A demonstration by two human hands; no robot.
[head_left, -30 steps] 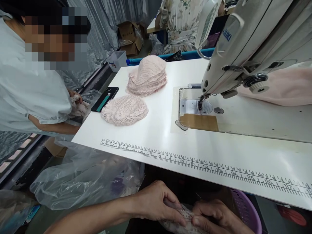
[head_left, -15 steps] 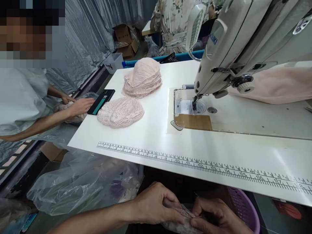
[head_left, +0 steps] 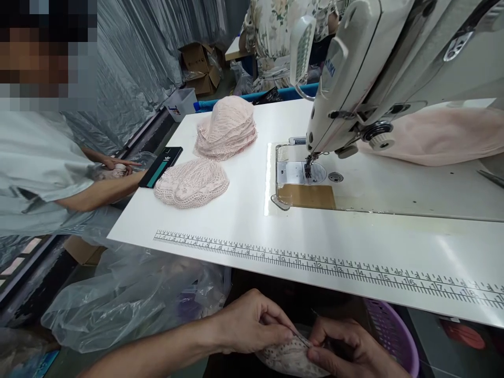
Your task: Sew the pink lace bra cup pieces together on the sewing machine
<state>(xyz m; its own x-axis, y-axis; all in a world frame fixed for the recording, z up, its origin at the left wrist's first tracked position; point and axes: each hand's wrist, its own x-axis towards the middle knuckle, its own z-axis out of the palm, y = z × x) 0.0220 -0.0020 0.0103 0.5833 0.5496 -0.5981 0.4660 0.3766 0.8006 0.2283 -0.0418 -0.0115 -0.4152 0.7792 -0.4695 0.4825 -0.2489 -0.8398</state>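
Below the table's front edge, my left hand [head_left: 258,325] pinches the upper edge of a pale pink lace piece [head_left: 293,357]. My right hand [head_left: 348,344] is closed at the right end of that same edge, thumb and fingertips pressed together. A thin dark tip shows above the right fingers; what it belongs to is hidden. On the white table lie a tall stack of pink lace cups [head_left: 226,128] and a lower lace piece [head_left: 192,184], both away from my hands.
A sewing machine [head_left: 342,79] stands at the right, with pink fabric [head_left: 444,136] behind its arm. A black box [head_left: 160,167] lies at the table's left edge, near a co-worker's arm [head_left: 102,191]. Below are a purple basket [head_left: 394,336] and clear plastic bags [head_left: 129,299].
My left fingers have shifted slightly along the lace edge, and more of its dotted surface shows. The co-worker's near hand has moved behind the black box. The view has shifted a little.
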